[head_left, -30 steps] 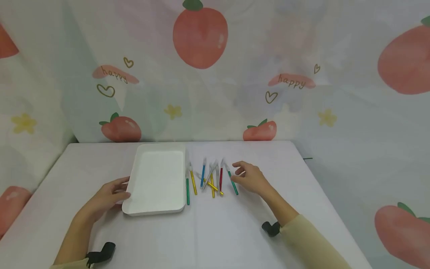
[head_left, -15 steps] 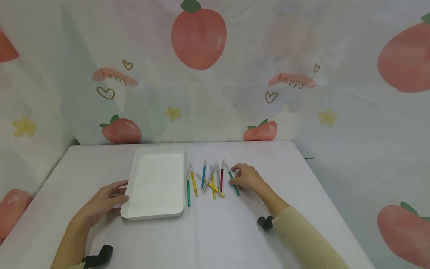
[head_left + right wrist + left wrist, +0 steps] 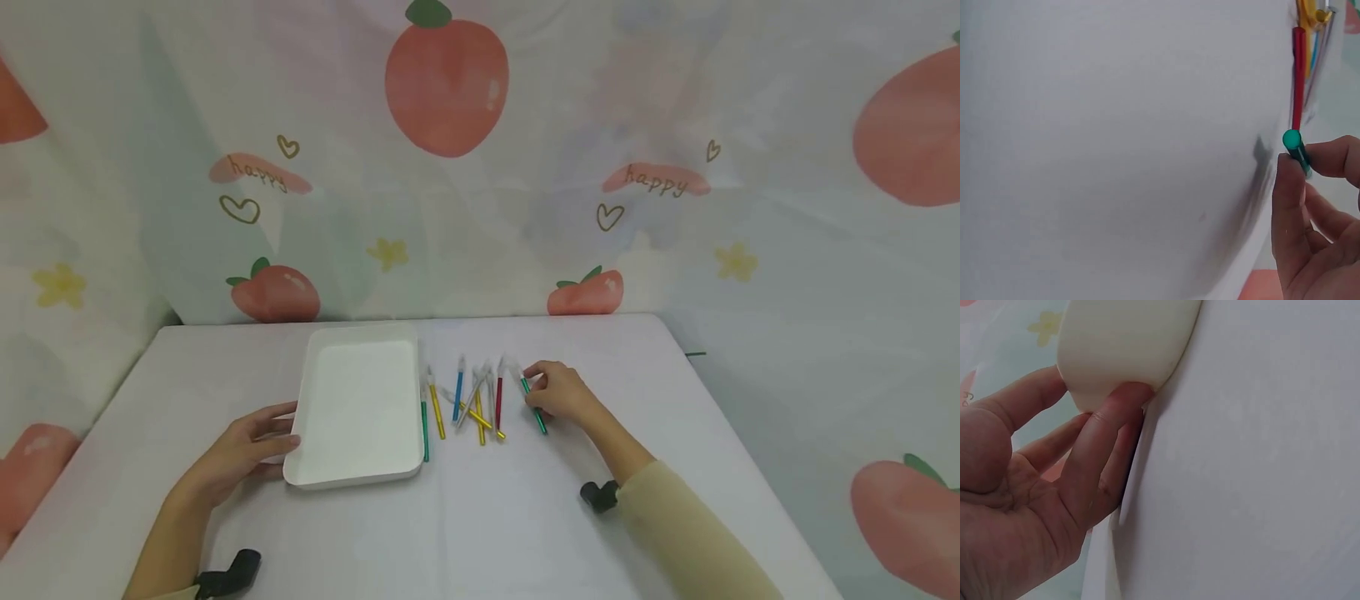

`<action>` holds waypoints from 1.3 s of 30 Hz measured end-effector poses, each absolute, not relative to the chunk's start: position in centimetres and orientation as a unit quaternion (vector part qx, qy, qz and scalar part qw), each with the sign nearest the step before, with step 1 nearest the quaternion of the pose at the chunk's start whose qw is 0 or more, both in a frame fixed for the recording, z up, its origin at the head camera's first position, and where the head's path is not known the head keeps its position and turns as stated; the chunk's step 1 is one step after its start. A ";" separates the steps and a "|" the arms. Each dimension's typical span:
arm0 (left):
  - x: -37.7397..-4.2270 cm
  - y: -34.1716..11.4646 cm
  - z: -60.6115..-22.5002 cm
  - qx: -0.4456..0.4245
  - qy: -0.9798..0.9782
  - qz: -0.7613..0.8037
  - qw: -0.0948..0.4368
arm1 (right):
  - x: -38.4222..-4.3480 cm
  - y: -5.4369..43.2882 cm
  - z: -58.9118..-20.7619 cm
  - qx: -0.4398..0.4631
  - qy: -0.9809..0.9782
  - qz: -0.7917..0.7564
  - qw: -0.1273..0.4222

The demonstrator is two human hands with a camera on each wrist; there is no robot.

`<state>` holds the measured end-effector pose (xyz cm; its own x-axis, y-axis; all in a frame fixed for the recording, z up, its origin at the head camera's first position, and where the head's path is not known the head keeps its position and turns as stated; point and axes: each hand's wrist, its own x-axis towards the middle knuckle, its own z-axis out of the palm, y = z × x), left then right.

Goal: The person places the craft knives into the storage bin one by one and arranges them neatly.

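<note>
With thumb and fingers, my left hand (image 3: 243, 454) holds the left edge of a shallow white tray (image 3: 352, 479). In the left wrist view, the fingers (image 3: 1088, 450) lie against the tray's outer wall (image 3: 1122, 344) near a rounded corner. To the right, my right hand (image 3: 562, 394) pinches a green craft knife (image 3: 538, 415) with a clear cap between thumb and fingers. The right wrist view shows the round end of this green knife (image 3: 1292, 139) above the fingertips. Beside it lies a red craft knife (image 3: 498, 404), apart from the hand.
Several capped craft knives lie in a loose, partly crossed group between tray and right hand, among them a blue one (image 3: 457, 396) and a yellow one (image 3: 437, 412). Another green knife (image 3: 425, 433) lies close along the tray's right side. The white table (image 3: 480, 533) meets a printed cloth backdrop behind.
My right hand has closed thumb and fingers on the rightmost green knife and drawn it slightly right, away from the others. The left hand stays at the tray.
</note>
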<state>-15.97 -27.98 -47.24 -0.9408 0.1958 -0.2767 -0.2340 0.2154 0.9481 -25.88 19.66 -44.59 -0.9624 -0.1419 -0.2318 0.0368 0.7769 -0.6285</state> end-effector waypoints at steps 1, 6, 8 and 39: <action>-16.0 -27.8 -47.3 -0.010 0.758 0.630 0.171 | -25.8 19.7 -44.4 -0.030 0.930 -0.343 0.132; -16.4 -27.0 -47.3 -0.007 0.749 0.639 0.171 | -25.3 19.1 -43.3 -0.056 0.898 -0.412 0.145; -16.6 -26.8 -47.2 -0.008 0.748 0.640 0.174 | -25.1 18.5 -42.9 -0.072 0.882 -0.438 0.157; -16.4 -26.4 -47.5 -0.021 0.753 0.636 0.168 | -24.0 0.9 -43.7 -0.121 0.737 -0.600 0.285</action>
